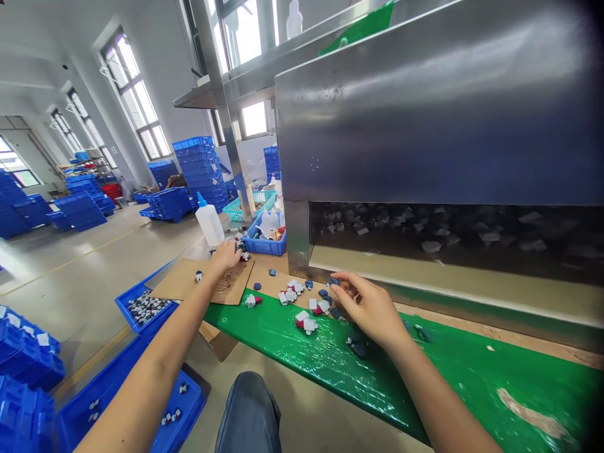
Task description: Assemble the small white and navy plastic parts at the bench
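My right hand (367,306) is over the green-covered bench edge, its thumb and fingertips closed on a small dark blue plastic part (334,281). My left hand (226,255) reaches to the far end of the cardboard (231,286), beside dark and white small parts (243,254). Its fingers are curled and partly hidden, so what they hold cannot be made out. Between my hands lie several white, grey and red small pieces (287,294). A white and red piece (306,322) rests on the green covering (283,333). More dark blue pieces lie close by my right hand.
A white bottle with a blue cap (209,220) stands beyond my left hand, near a blue basket (267,244). The metal hood (425,126) rises behind the bench, with scattered pieces in its dark opening. Blue bins (136,324) with parts stand at lower left.
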`<state>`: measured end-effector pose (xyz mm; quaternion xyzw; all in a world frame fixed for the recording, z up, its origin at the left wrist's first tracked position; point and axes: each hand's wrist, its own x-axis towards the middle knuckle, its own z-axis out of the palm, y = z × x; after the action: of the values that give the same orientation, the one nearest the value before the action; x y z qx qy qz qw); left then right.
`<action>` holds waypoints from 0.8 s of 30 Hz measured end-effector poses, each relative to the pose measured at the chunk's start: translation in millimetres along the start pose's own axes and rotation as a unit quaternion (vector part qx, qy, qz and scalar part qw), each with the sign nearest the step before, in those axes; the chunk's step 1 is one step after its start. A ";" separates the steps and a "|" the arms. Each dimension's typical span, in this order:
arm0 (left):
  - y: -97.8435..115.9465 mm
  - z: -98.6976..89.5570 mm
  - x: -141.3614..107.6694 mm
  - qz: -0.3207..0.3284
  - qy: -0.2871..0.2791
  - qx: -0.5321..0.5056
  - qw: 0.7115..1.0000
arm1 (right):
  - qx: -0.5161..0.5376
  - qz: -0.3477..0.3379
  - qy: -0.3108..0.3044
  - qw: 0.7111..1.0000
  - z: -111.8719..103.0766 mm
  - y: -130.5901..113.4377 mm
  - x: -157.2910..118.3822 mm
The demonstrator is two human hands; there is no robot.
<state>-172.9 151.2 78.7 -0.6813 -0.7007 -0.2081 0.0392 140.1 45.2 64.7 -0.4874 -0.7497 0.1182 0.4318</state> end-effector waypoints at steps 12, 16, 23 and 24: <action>77.8 -6.5 -114.6 0.291 -0.118 -0.081 0.946 | -0.001 0.015 0.013 1.000 -0.9 -0.9 -3.0; 74.9 -5.4 -109.5 0.279 -0.111 -0.103 0.948 | -0.006 0.014 0.015 1.000 -1.1 -0.1 -2.6; 90.6 6.8 -107.9 0.249 -0.079 -0.116 0.958 | 0.001 0.008 0.005 1.000 -3.5 -3.5 -2.7; 95.0 11.7 -106.5 0.244 -0.074 -0.120 0.960 | 0.001 0.007 0.002 1.000 -3.5 -3.8 -3.1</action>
<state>-70.7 53.9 54.6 -0.8446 -0.4843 -0.2239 -0.0456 140.9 39.9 67.5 -0.4924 -0.7453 0.1209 0.4331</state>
